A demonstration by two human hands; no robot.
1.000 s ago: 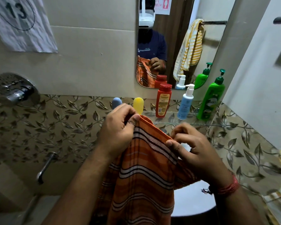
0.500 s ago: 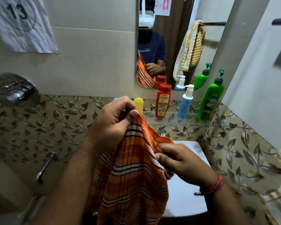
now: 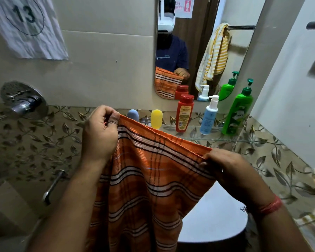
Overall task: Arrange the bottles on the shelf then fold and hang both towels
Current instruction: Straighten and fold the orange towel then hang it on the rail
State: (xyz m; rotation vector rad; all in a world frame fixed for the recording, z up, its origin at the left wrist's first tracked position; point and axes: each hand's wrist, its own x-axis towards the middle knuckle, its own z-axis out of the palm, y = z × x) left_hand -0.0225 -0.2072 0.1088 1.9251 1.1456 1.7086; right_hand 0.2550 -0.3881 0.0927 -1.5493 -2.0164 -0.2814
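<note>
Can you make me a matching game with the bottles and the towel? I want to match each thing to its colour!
Things:
1. towel held by both hands
2. tall pump bottle at the shelf's right end
3. capped bottle with a label
4. small pump bottle

Colours:
A. light blue with a white pump
B. orange with stripes
C. red
D. green

Pairs: 1-B, 2-D, 3-C, 4-A

Towel (image 3: 149, 179) is showing orange with black and white stripes. On the shelf (image 3: 244, 140), left end to right end, bottles are showing blue-grey (image 3: 133, 115), yellow (image 3: 156, 118), red (image 3: 185, 113), light blue with white pump (image 3: 208, 117), green (image 3: 237, 111). Wall tiles (image 3: 31, 142) are showing a brown leaf pattern.
</note>
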